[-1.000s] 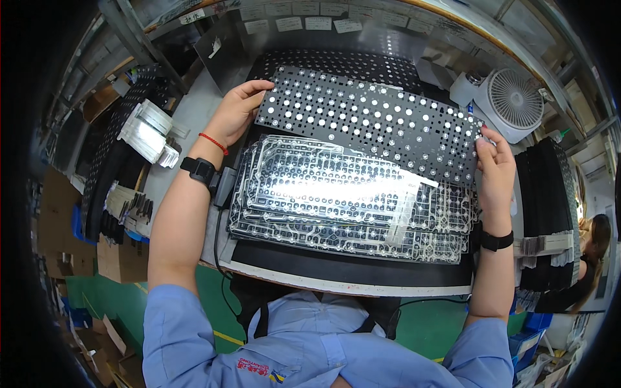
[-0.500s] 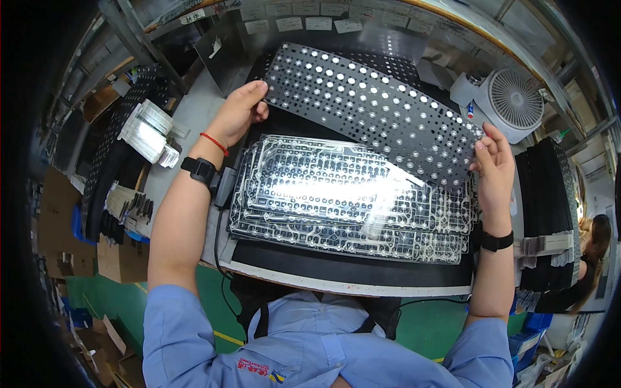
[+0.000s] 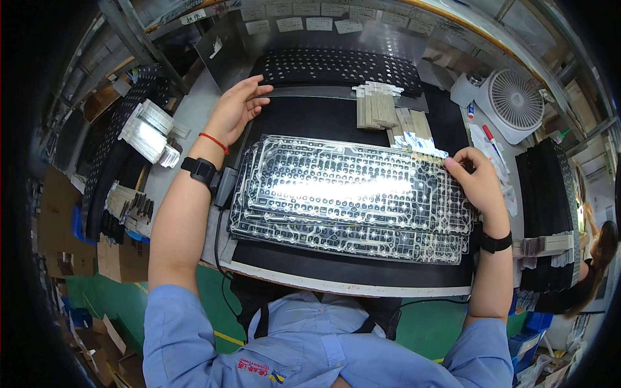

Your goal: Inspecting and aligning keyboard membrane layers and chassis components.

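A stack of clear keyboard membrane sheets (image 3: pixel 336 184) with pale printed traces lies before me on a black work surface, a bright glare across its middle. My right hand (image 3: pixel 479 178) pinches the top sheet at its far right corner, thumb and forefinger together. My left hand (image 3: pixel 239 107) is open with its fingers apart, held near the left end of the black perforated sheets (image 3: pixel 336 68) at the back. It holds nothing. Between those sheets and the stack lie bundles of pale flat strips (image 3: pixel 376 107), some with blue and white ends (image 3: pixel 414 139).
A white fan (image 3: pixel 515 97) stands at the back right, with a red marker (image 3: pixel 490 134) in front of it. Black sheets (image 3: pixel 546 194) are piled on the right. More perforated sheets (image 3: pixel 123 123) with pale strips stand on the left. Another person (image 3: pixel 598 258) is at far right.
The black perforated sheet has left both hands; perforated sheets now lie at the back. The pale strips have come into view. My right hand has dropped to the membrane stack's corner. My left hand has opened.
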Available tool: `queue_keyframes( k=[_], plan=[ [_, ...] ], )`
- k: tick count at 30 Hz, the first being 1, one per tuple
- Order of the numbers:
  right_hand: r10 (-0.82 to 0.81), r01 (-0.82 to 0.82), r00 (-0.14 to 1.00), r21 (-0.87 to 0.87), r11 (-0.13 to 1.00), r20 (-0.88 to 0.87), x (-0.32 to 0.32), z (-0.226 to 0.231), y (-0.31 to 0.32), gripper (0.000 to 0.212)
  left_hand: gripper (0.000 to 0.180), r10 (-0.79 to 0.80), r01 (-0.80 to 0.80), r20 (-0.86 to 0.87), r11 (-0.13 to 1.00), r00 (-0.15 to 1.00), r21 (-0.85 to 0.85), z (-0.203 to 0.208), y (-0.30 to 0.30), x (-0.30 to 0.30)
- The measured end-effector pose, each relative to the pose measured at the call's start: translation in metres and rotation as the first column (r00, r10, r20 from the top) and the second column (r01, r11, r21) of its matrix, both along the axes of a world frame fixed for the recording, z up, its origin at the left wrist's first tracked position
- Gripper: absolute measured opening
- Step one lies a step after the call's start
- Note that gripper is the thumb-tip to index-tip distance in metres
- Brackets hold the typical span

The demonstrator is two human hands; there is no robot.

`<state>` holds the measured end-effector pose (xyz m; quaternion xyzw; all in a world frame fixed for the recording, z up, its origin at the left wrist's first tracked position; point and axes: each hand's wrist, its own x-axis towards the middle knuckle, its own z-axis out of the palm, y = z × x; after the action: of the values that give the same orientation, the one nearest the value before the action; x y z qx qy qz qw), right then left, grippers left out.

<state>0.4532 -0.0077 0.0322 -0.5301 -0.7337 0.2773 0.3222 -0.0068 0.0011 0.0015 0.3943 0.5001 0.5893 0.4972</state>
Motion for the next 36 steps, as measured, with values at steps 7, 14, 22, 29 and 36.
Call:
queue_keyframes(
  k=[7,14,22,29,36],
  plan=[
    [0.038,-0.042,0.996,0.041,0.998,0.08,-0.001,0.005,-0.002,0.024,0.035,-0.074,0.073,-0.027,0.997,0.997,-0.026,0.001,-0.002,0.0],
    [0.045,-0.02,0.986,0.149,0.989,-0.164,0.003,0.001,0.001,0.018,0.039,-0.425,0.428,0.072,0.904,0.902,-0.029,0.013,-0.013,0.014],
    [-0.023,0.066,0.959,0.143,0.988,-0.283,0.008,-0.002,0.005,0.02,0.03,-0.49,0.49,0.0,0.872,0.872,-0.005,0.009,-0.014,0.012],
    [-0.059,0.114,0.93,0.133,0.985,-0.362,0.009,-0.007,0.009,0.02,0.021,-0.428,0.428,-0.002,0.903,0.904,-0.033,0.005,-0.011,0.016],
    [-0.104,0.15,0.935,0.112,0.982,-0.34,0.01,-0.006,0.009,0.018,0.016,-0.391,0.382,-0.204,0.921,0.898,-0.079,0.007,-0.011,0.013]
  ],
)
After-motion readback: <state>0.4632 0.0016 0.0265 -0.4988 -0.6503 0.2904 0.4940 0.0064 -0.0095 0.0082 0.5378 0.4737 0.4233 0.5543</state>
